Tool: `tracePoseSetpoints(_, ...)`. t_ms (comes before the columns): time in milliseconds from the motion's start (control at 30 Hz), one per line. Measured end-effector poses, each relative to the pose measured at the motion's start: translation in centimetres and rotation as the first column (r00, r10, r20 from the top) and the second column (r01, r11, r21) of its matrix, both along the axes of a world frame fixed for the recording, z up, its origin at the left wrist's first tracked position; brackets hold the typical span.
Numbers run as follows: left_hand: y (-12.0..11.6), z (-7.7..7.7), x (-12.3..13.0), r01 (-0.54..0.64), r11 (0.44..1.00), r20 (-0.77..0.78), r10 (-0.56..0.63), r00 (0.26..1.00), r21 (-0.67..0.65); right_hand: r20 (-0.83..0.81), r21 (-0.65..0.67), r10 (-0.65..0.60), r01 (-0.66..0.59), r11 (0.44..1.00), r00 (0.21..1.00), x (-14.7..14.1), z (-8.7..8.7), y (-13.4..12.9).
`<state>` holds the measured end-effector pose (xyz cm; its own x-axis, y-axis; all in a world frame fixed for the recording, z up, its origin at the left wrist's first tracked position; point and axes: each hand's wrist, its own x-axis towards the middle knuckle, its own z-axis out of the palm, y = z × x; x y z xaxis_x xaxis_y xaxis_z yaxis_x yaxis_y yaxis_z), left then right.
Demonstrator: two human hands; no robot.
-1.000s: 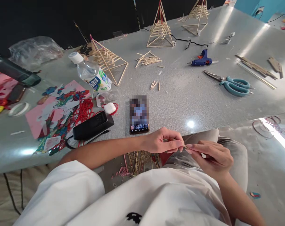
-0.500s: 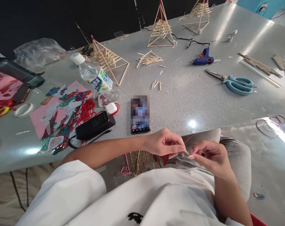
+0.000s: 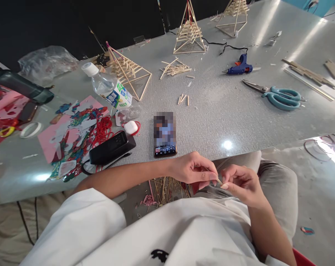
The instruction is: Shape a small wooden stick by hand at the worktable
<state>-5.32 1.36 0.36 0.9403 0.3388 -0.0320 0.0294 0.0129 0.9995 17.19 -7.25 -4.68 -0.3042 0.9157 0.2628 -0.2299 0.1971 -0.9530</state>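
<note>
Between my hands, over my lap at the table's front edge, is a thin wooden stick [image 3: 219,181]. My left hand [image 3: 196,169] pinches one end of it between thumb and fingers. My right hand [image 3: 241,181] has thumb and fingertips closed on the other end. Most of the stick is hidden by my fingers. Just beyond my left hand a phone [image 3: 165,149] lies on the table. Farther back are a few short cut sticks [image 3: 187,100] and a pile of longer ones [image 3: 176,68].
Pyramid-shaped stick frames [image 3: 189,35] stand along the back. Blue-handled scissors [image 3: 283,99] and a blue glue gun [image 3: 241,66] lie to the right. On the left are a tilted bottle [image 3: 112,88], red cord [image 3: 102,129], a black device [image 3: 109,147] and coloured scraps [image 3: 70,144].
My right hand has shifted very slightly left, and both hands keep their pinch on the stick. The view has turned a little; the table things stay put.
</note>
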Motion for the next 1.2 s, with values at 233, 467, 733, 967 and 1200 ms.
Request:
tracePoseSetpoints(233, 0.0, -0.2, -0.1, -0.017, 1.000, -0.005, 0.017, 1.000, -0.006, 0.038, 0.004, -0.050, 0.050, 0.999, 0.998, -0.3, -0.1, -0.3)
tracePoseSetpoints(467, -0.3, -0.2, 0.0, -0.127, 0.991, 0.010, 0.127, 0.992, 0.032, 0.014, 0.134, -0.346, 0.341, 0.930, 0.938, -1.2, -0.2, -0.3)
tracePoseSetpoints(733, -0.5, -0.1, 0.1, -0.169, 0.981, 0.017, 0.168, 0.986, 0.100, 0.012, 0.302, -0.410, 0.388, 0.871, 0.912, -0.5, 0.2, 0.4)
tracePoseSetpoints(967, -0.4, -0.2, 0.2, -0.071, 0.995, 0.030, 0.069, 0.997, 0.073, 0.054, 0.170, -0.180, 0.168, 0.971, 0.982, 0.5, 0.4, 0.4)
tracePoseSetpoints(1200, -0.1, -0.1, 0.2, 0.043, 0.995, 0.000, -0.043, 0.999, 0.089, 0.061, 0.116, 0.027, -0.034, 0.993, 0.998, 1.0, 0.0, 0.2)
